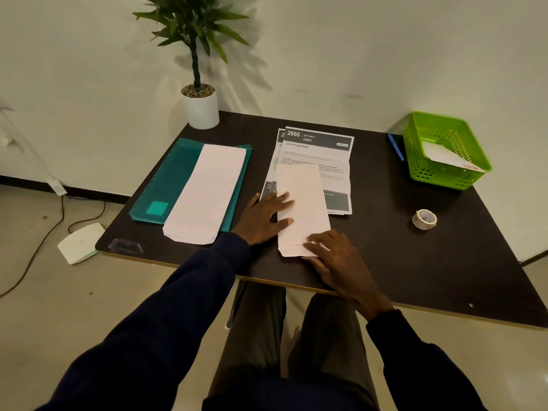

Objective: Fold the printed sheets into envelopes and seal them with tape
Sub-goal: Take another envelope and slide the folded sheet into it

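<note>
The envelope (pixel 301 200) appears light, thin and easily creased. The left hand (pixel 262 218) and right hand (pixel 332 256) press it flat, fingers extended. Grasp the free edge beyond the fingertips.

Dim warm light; soft plant (pixel 189 28) shadow on wall; edges bowed.

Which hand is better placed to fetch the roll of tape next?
Probably the right hand: the small clear tape roll lies on its side of the pale paper envelope. The left hand, pressing the envelope's left edge, would have to cross over.
</note>
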